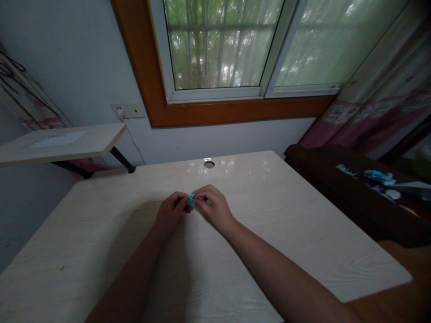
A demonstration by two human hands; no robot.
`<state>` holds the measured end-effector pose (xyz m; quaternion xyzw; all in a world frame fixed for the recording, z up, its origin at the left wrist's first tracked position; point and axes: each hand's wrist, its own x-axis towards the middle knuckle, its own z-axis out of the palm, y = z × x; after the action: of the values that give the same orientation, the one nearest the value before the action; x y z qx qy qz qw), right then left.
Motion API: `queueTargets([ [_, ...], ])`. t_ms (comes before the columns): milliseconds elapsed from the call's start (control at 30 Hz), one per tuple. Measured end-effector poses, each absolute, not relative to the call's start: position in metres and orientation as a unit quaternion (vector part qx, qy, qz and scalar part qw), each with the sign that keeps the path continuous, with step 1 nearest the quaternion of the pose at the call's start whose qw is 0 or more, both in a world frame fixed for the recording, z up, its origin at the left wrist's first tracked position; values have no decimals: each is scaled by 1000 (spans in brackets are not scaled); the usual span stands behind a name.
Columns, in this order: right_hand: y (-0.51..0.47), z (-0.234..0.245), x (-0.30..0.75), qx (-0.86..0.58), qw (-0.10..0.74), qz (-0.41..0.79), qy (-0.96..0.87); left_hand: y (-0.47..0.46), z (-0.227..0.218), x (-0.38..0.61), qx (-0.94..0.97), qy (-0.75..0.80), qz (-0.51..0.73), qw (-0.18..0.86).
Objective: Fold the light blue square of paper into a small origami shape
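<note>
Both my hands meet over the middle of a pale wooden table (101, 233). Between their fingertips is a small blue piece, likely folded paper (191, 200), mostly hidden by the fingers. My left hand (172, 209) pinches its left side with curled fingers. My right hand (213, 205) pinches its right side, fingers bent over it. Both forearms reach in from the bottom edge and rest low over the tabletop.
A round cable hole (209, 164) lies near the table's far edge. A second, smaller table (60, 142) with a sheet on it stands at the left, below wall sockets (128, 110). A window spans the wall. Dark wooden furniture (353, 197) with small items stands at the right.
</note>
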<state>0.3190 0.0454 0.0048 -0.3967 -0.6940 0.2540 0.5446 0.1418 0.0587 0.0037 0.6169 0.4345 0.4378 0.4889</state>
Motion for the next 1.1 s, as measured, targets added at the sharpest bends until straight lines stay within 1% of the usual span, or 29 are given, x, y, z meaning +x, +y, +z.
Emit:
queueTargets([
  [200,46,2,319,-392,554,244,-692,59,3,143,597,440,438,508],
  [567,48,-2,319,-407,560,221,-687,57,4,144,604,439,458,482],
  [767,49,-5,319,-406,537,248,-697,58,3,144,604,444,461,475],
  [1100,48,-2,320,-434,518,257,-691,58,0,142,648,434,457,427],
])
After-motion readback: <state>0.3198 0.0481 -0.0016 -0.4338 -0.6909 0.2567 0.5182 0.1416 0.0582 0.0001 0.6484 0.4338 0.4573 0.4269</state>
